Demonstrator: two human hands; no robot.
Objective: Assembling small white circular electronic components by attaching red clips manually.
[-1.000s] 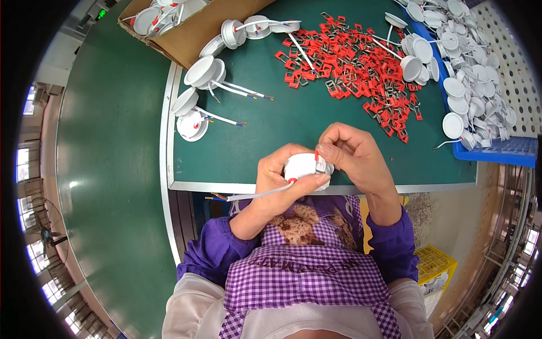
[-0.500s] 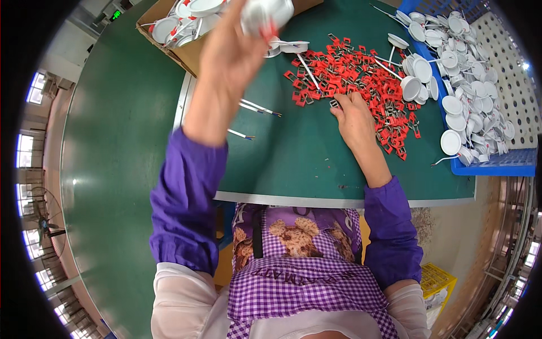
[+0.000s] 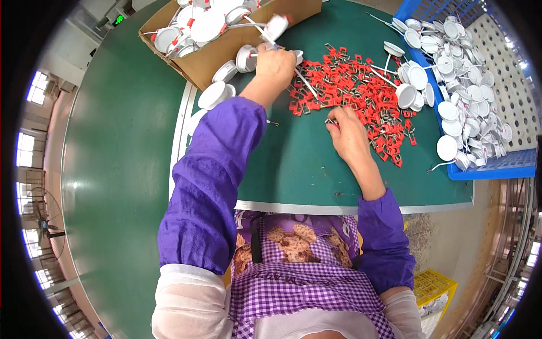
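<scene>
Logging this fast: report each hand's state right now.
Left hand: curled, just below a blurred white lamp; whether it grips anything cannot be told.
Right hand: closed at the fingertips, holding a small metal clip.

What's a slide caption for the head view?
Left hand near a cardboard box of white discs; right hand at red clips.

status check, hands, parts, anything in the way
Left hand near cardboard box, at a white cable, grip unclear. Right hand pinching small metal clip beside red clip pile. White lamps close by left hand.
</scene>
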